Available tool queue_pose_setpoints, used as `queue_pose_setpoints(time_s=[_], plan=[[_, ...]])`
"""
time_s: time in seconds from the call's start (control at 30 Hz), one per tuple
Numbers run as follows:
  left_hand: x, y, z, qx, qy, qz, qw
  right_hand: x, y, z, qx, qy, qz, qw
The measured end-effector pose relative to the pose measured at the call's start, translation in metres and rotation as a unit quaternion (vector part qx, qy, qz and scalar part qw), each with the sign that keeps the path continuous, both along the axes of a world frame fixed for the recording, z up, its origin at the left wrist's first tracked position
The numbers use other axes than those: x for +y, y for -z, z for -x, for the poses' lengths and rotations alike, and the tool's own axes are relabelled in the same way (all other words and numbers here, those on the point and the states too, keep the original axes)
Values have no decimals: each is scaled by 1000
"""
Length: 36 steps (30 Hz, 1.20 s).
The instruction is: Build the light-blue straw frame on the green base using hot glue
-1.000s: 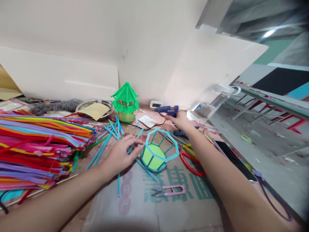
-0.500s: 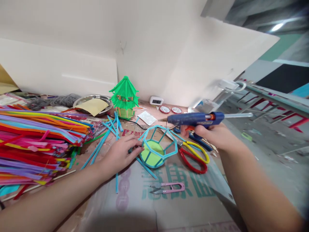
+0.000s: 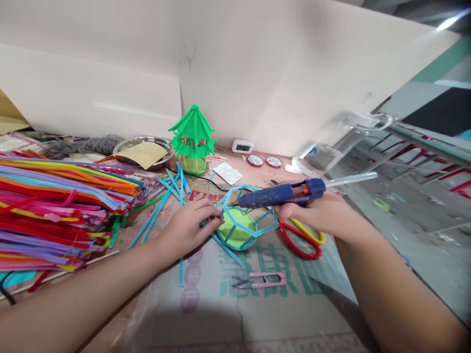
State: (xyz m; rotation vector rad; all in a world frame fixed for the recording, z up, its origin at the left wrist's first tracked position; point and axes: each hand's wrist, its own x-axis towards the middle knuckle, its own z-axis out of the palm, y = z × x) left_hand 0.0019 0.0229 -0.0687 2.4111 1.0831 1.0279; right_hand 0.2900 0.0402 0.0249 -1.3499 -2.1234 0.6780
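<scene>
My right hand (image 3: 312, 211) is wrapped round a blue hot glue gun (image 3: 275, 195) with a clear glue stick (image 3: 353, 179) poking from its back. Its nozzle points left, over the upper rim of a blue pipe-cleaner frame (image 3: 265, 229). This open, many-sided frame has thin posts and a light green round base (image 3: 239, 228). At the frame's left side, my left hand (image 3: 195, 220) pinches its edge between thumb and fingers. Whether the nozzle touches the rim I cannot tell.
Pink thread snips (image 3: 267, 280) lie on the cardboard (image 3: 294, 318) in front. Red-and-yellow scissors (image 3: 300, 243) sit under my right hand. Bundled pipe cleaners (image 3: 66, 206) fill the left side. Behind stand a green pipe-cleaner pavilion (image 3: 193, 139), a metal bowl (image 3: 167, 156) and a small digital clock (image 3: 243, 146).
The glue gun has moved left and down, bringing its nozzle from beyond the frame's rim to over it. My left hand stays at the frame. The view has shifted slightly.
</scene>
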Motion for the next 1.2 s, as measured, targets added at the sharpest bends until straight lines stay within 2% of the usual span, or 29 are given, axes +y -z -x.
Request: queue_pose_setpoints(time_s=[0.17, 0.33, 0.83, 1.03, 1.2], plan=[[2, 3, 0, 3, 0, -15, 1000, -6, -9, 15, -27, -33, -9, 999], [1, 1, 0, 4, -2, -30, 1000, -10, -18, 22, -73, -33, -27, 996], [1, 0, -1, 5, 3, -21, 1000, -6, -11, 21, -66, -65, -37, 995], [1, 0, 0, 4, 6, -27, 1000, -6, -9, 19, -97, -38, -52, 993], [1, 1, 0, 4, 6, -25, 1000, -7, -12, 22, -84, -38, -51, 994]])
